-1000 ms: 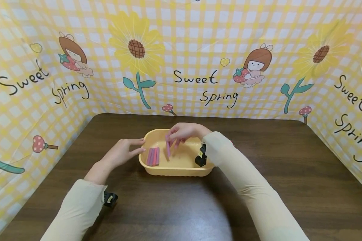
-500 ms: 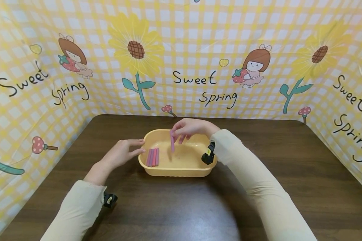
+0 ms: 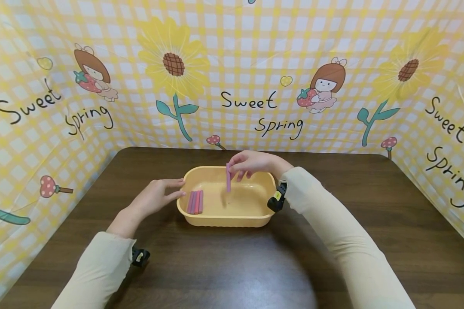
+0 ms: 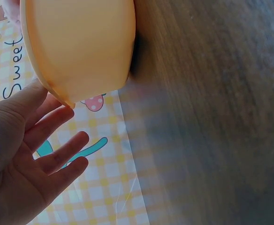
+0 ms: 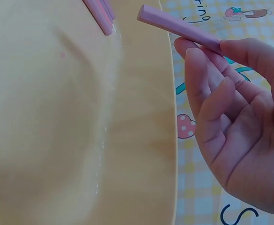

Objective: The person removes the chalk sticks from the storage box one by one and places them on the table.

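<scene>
A pale yellow oval basin (image 3: 232, 221) stands on the table. Above its middle, my right hand (image 3: 251, 163) pinches a slim purple stick (image 3: 228, 179) by one end, between thumb and fingertips. In the right wrist view the stick (image 5: 179, 26) has flat sides, and its free end points away from the hand (image 5: 242, 126). Several purple and pink sticks (image 3: 195, 202) lie side by side at the basin's left end. My left hand (image 3: 154, 197) touches the rim at that end with thumb and forefinger; the left wrist view shows its other fingers (image 4: 64, 154) loosely extended.
The dark wooden table (image 3: 201, 266) runs around the basin. A yellow checked cloth (image 3: 247, 60) with printed flowers hangs behind it and at both sides. Black wrist cameras (image 3: 141, 257) sit at the cuffs.
My right hand has moved right and slightly up with the purple stick, away from the row of sticks. My left hand has stayed at the rim, and the row lies as before.
</scene>
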The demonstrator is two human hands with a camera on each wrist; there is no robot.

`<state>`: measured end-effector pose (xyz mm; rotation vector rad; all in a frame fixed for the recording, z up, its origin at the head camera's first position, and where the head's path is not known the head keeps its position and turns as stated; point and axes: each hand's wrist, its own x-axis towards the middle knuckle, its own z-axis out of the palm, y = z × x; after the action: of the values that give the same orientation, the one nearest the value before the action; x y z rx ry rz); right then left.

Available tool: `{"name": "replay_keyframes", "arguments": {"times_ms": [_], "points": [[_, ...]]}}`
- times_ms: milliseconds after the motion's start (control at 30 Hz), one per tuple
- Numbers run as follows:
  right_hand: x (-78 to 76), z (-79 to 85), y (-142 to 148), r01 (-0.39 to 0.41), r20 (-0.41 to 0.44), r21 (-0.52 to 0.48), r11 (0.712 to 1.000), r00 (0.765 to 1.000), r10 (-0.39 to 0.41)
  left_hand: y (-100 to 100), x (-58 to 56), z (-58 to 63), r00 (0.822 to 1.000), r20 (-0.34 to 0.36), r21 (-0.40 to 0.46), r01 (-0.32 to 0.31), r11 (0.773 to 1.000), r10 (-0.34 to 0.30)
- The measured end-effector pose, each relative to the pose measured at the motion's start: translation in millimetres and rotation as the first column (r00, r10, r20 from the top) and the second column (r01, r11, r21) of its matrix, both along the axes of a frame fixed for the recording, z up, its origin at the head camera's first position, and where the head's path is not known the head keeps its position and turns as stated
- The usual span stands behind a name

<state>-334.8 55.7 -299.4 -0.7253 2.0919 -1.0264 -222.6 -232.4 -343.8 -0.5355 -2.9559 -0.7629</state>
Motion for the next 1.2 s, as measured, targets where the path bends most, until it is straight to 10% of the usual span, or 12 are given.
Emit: {"name": "replay_keyframes", "arguments": {"times_ms": [1200], "points": [[8.9, -5.5, 67.9, 0.126, 0.029, -0.077, 0.989, 0.992, -0.124, -0.7, -0.6, 0.2, 1.000, 0.017, -0.005, -0.008, 1.000, 0.008]]}}
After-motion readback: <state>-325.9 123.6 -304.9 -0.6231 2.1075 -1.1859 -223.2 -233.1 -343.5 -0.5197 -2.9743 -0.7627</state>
